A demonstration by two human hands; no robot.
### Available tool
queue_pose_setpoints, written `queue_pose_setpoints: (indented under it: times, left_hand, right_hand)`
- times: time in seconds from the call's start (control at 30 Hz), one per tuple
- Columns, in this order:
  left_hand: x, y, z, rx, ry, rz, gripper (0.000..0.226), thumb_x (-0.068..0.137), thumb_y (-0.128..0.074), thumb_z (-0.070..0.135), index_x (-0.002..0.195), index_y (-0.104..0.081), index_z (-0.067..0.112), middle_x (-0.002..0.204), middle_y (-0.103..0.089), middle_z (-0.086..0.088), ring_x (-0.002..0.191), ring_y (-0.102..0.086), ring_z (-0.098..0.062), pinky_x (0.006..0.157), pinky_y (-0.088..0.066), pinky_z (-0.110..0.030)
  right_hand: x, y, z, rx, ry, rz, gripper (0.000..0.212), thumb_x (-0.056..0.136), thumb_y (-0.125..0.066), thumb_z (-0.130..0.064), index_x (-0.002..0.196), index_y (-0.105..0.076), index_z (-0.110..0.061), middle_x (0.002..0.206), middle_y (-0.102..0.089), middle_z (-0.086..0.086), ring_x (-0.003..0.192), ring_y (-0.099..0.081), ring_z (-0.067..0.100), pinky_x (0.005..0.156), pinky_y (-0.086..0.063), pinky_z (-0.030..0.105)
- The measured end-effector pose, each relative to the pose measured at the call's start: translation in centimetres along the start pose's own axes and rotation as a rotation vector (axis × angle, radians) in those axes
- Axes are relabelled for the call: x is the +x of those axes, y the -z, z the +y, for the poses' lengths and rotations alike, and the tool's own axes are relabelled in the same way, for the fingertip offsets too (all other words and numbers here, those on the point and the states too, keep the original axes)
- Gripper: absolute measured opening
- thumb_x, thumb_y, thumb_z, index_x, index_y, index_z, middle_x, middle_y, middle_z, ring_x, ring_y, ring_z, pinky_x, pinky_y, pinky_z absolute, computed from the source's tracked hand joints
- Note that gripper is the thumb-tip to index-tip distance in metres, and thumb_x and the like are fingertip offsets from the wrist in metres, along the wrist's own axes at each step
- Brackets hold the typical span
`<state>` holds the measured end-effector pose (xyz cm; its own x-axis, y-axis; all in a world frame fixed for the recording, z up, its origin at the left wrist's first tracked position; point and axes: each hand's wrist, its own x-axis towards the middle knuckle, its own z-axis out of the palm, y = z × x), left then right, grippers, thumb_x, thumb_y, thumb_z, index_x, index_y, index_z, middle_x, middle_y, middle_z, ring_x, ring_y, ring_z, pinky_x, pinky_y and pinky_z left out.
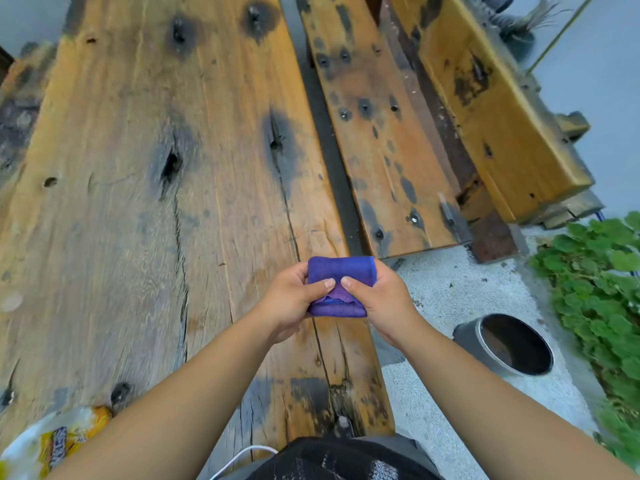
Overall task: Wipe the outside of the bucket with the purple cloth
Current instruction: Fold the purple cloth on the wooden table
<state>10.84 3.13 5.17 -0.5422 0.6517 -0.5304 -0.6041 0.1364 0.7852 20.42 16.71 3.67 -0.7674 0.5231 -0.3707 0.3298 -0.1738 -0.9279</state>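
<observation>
Both hands' grip clamped on folded purple cloth [341,285], left hand [291,299], right hand [381,299], bucket [509,344] on ground, snack bag [45,441] lettering unreadable

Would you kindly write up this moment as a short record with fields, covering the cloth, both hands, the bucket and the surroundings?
cloth: purple cloth, folded into a small pad, held above the wooden table
left hand: grips the cloth's left side, thumb on top
right hand: grips the cloth's right side, thumb on top
bucket: dark metal, on the concrete ground at lower right, untouched
wiping: not yet begun
nearby: green plants at right; yellow packet at lower left
</observation>
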Motion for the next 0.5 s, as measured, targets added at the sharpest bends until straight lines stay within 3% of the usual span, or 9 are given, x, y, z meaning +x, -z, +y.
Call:
queue_pose_setpoints:
  times: [0.1, 0.3, 0.5]
  left_hand:
    - [-1.2, -3.3, -0.5, 0.029, 0.002, -0.04, 0.02, 0.092, -0.056, -0.006, 0.103, -0.066, 0.008, 0.082, -0.076, -0.004, 0.072, -0.072, -0.014, 0.062, -0.057, -0.026]
    - [-2.8, -10.9, -4.0, 0.103, 0.061, -0.088, 0.021, 0.092, -0.058, -0.005, 0.104, -0.067, 0.01, 0.082, -0.075, -0.004, 0.069, -0.072, -0.014, 0.059, -0.058, -0.028]
    - [-2.7, -18.2, -7.3, 0.315, 0.131, -0.198, 0.016, 0.09, -0.067, 0.003, 0.099, -0.07, 0.017, 0.083, -0.074, -0.002, 0.069, -0.07, -0.015, 0.063, -0.059, -0.031]
  right_hand:
    - [-2.7, 2.4, 0.1, 0.017, 0.014, 0.099, 0.026, 0.068, -0.071, -0.025, 0.094, -0.068, -0.021, 0.093, -0.075, 0.004, 0.089, -0.071, 0.024, 0.085, -0.056, 0.049]
    - [-7.5, 9.0, 1.9, 0.022, 0.025, 0.235, 0.018, 0.066, -0.07, -0.024, 0.084, -0.067, -0.023, 0.083, -0.074, 0.002, 0.082, -0.071, 0.026, 0.08, -0.056, 0.051]
    - [-12.9, 16.4, 4.1, 0.135, -0.009, 0.38, 0.021, 0.072, -0.072, -0.019, 0.093, -0.069, -0.019, 0.091, -0.075, 0.008, 0.088, -0.071, 0.03, 0.083, -0.056, 0.052]
